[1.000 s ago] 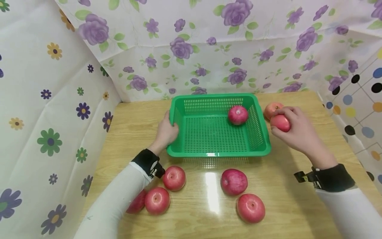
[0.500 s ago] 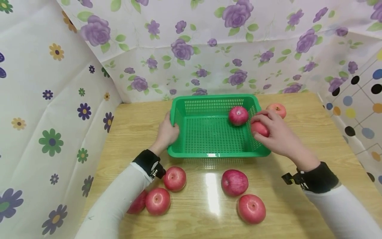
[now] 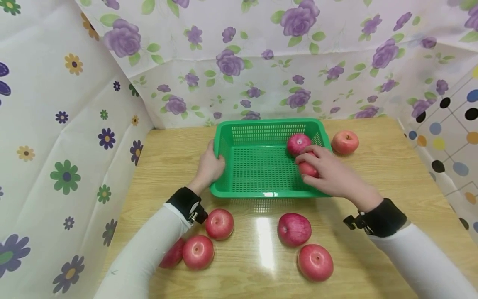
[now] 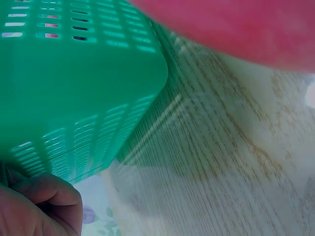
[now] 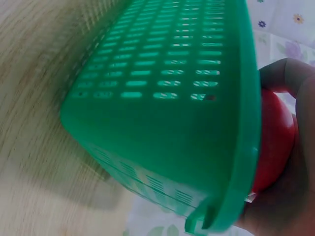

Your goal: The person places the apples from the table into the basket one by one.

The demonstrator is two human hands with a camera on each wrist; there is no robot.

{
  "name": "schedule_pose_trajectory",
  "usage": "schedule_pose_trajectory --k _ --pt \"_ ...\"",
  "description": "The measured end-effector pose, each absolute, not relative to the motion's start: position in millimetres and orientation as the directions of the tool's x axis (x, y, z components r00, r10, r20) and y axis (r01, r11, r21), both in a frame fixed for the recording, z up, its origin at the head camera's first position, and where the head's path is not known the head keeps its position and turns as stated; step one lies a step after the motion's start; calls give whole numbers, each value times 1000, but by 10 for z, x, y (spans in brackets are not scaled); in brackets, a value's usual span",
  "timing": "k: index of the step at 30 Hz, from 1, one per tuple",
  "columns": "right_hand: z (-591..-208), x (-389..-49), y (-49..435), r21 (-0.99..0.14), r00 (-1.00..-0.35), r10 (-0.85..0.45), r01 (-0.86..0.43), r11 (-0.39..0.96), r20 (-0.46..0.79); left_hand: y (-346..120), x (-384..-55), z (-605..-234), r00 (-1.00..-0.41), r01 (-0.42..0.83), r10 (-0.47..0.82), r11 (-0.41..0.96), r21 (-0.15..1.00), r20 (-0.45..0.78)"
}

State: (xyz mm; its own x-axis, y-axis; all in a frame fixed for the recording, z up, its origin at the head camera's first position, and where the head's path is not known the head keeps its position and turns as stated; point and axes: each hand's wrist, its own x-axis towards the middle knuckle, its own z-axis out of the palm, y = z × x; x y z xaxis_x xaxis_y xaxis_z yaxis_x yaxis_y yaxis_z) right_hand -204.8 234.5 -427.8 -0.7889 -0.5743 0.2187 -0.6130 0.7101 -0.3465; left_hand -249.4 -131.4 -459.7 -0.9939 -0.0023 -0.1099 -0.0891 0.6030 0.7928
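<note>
Worktop [image 3: 168, 158]: pale wood grain, with a bright glare streak between the near apples.
Right near pair: a dark red apple [image 3: 294, 229] lies on its side just behind a rosy apple [image 3: 315, 262]; both match the earlier views.
Left near trio: two rosy apples [image 3: 219, 224] [image 3: 198, 252] show well; a third apple [image 3: 172, 254] is partly hidden by the left sleeve [image 3: 145, 253]. The pink blur atop the left wrist view is probably one of these, too close to identify.
Left grip [image 3: 210, 166]: thumb and fingers hold the basket's left rim, unchanged; the fingers outside the wall are mostly out of sight.
Basket [image 3: 242, 194]: green, upright, staying in place; the right forearm side of its rim is partly covered.
Right grip [image 3: 328, 172]: curled round an apple; it has come leftward across the right rim and is now inside the basket.
Held apple [image 3: 308, 169]: within the basket, so a second one appears to be on its way in, not yet let go. Fingers cover much of it; whether it touches the basket floor or its neighbour, I cannot tell.
Basket apple [image 3: 298, 143]: at the right end, just behind the held one.
Outside apple [image 3: 345, 142]: right of the basket, now uncovered by the hand.
Flowered cloth [image 3: 257, 33]: hangs behind everything.
</note>
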Motion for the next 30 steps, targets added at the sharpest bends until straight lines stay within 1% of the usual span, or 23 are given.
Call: schedule_pose_trajectory --k 7,14,22,30 --pt "-4357 -2098 2261 -308 -765 -625 -639 705 158 -1306 -2502 -4602 -994 -90 -6 600 795 -108" --pt "-4429 -2140 2236 -325 -759 -647 -632 703 77 -1301 -2499 -4586 -995 -85 -9 607 790 -100" --pt "-4497 -2179 2230 -331 -736 -676 -643 691 19 -1294 -2488 -4565 -993 -99 -12 601 793 -115" --pt "-4512 -2188 2228 -324 -738 -674 -631 705 -29 -1286 -2489 -4550 -994 -95 -13 604 791 -109"
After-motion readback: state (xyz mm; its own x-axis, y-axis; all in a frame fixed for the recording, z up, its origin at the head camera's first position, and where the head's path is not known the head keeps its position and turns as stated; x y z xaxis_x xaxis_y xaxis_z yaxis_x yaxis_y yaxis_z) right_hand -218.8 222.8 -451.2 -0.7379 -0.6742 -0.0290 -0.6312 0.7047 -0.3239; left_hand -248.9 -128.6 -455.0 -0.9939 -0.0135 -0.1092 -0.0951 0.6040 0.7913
